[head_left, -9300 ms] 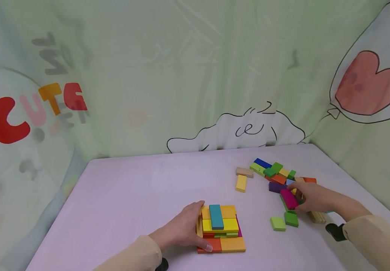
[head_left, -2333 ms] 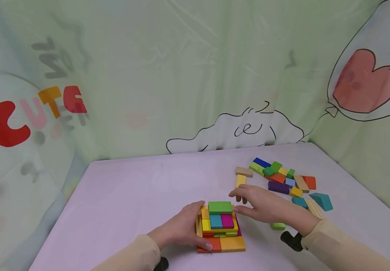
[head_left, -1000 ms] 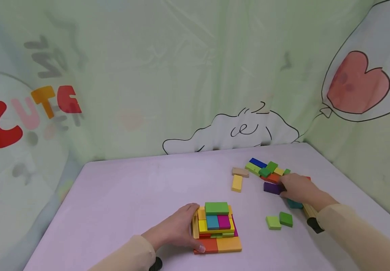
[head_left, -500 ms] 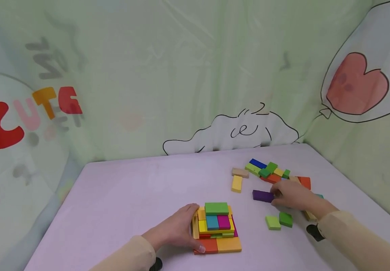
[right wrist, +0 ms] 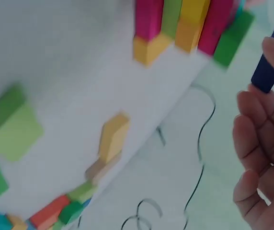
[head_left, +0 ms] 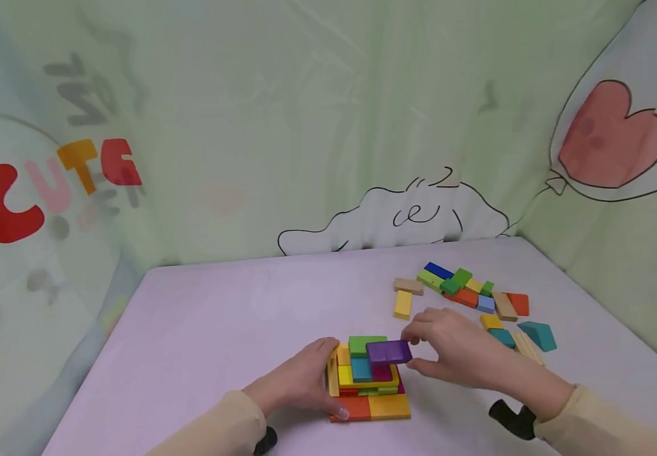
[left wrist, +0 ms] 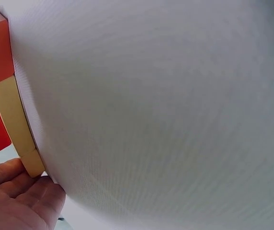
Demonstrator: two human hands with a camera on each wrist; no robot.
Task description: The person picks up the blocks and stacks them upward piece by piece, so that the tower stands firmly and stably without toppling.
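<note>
Flanking the block stack [head_left: 362, 379], the left hand [head_left: 301, 378] gripped it; the right hand [head_left: 455, 349] pinched the purple block [head_left: 388, 352] above it.

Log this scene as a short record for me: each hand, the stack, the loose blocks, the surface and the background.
Left hand: against the left side of the block stack, thumb at its front
Right hand: pinches one end of the purple block, over the stack
Stack top: green block, apart from the purple one in the right wrist view
Loose blocks: mixed colours, including a teal wedge and a dark blue block
Surface: pale lilac table
Background: printed curtain with a heart balloon
</note>
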